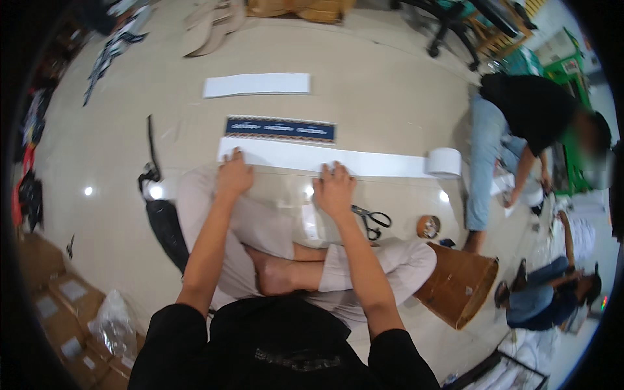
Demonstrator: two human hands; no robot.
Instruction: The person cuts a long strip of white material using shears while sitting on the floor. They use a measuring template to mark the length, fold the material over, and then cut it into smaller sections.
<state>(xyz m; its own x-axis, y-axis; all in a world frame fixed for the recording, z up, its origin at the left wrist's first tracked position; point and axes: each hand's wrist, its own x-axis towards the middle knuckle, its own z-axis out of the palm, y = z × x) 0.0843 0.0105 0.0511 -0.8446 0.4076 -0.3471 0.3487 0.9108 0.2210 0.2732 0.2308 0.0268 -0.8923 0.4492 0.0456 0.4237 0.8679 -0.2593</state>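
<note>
A long white strip (pixel 383 164) runs across the tiled floor in front of me, unrolled from a white roll (pixel 444 163) at its right end. My left hand (pixel 234 174) presses stretched fingers on the strip near its left end. Farther right, my right hand (pixel 334 188) rests with fingers apart on the strip's near edge. Neither hand grips anything. Just beyond the white strip lies a dark blue printed band (pixel 281 129) with patterned borders. A flat white piece (pixel 257 85), possibly a stack of strips, lies farther away.
Black-handled scissors (pixel 372 220) and a brown tape roll (pixel 428 226) lie to the right, before a cardboard box (pixel 458 286). A black bag (pixel 166 229) is beside my left leg. Two people (pixel 530 107) work at the right. Cartons (pixel 71 292) stand at lower left.
</note>
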